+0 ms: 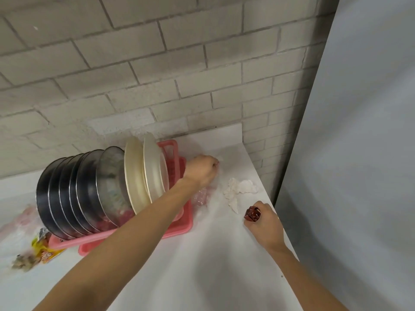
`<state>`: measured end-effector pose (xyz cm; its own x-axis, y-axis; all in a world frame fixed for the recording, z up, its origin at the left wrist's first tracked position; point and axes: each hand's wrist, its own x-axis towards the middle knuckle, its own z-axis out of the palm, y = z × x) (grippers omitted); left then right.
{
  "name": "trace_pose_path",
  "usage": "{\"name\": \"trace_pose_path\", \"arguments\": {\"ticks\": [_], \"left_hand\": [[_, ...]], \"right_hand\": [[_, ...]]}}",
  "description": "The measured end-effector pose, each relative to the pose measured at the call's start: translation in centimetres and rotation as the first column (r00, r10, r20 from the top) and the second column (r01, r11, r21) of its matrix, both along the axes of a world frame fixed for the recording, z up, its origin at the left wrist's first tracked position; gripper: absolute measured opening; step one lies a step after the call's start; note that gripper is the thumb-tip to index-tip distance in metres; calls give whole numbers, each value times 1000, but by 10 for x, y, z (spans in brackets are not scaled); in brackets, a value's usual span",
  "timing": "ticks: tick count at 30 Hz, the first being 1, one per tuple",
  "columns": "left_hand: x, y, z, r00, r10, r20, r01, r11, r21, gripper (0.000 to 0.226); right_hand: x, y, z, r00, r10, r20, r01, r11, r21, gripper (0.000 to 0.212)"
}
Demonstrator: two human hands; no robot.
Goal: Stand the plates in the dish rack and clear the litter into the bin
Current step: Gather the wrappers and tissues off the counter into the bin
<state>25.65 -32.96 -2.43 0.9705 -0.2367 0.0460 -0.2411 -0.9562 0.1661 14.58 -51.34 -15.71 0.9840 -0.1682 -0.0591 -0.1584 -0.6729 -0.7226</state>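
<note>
Two cream plates (137, 176) and several steel plates (89, 189) stand in the pink dish rack (184, 227) by the surface's far edge. The left hand (202, 169) curls beside it, grip unclear; the right hand (265, 223) clutches a red wrapper (252, 213) near the right edge.

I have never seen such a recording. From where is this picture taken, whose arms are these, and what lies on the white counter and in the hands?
There is no machine here. A person wears a camera on the head, so you look down along their own two arms. On the white counter stands a pink dish rack with dark metal plates and cream plates upright in it. The right hand grips a crumpled red wrapper. The left hand is curled beside the rack; what it holds is unclear. Between the hands lies a crumpled white tissue; a yellow wrapper lies left of the rack.
</note>
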Motion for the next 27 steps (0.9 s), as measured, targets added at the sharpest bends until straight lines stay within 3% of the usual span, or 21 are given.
{"name": "trace_pose_path", "arguments": {"ticks": [5,7,10,13,17,21,27], "left_hand": [[-41,-5,2,980,-21,-200,-20,979,-201,18],[-62,-6,-6,948,-2,-320,-122,922,-367,13],[-97,-7,-17,876,5,-483,-290,805,-517,28],[-133,-9,-28,882,21,-471,-340,720,-605,44],[-186,-2,-48,906,95,-412,-400,509,-762,42],[-232,24,-63,886,60,-459,-452,328,-829,30],[-306,81,-77,866,-75,-495,-481,145,-865,38]], "right_hand": [[0,-5,0,999,40,-9,-40,998,50,22],[-2,-6,-2,998,61,-22,-59,995,83,23],[-15,-5,-1,997,72,-23,-68,988,142,24],[-44,-1,8,996,45,-78,-11,921,389,22],[-88,7,31,978,71,-195,57,811,583,11],[-131,21,56,961,98,-260,86,784,615,13],[-212,70,59,967,91,-238,75,791,607,19]]}}
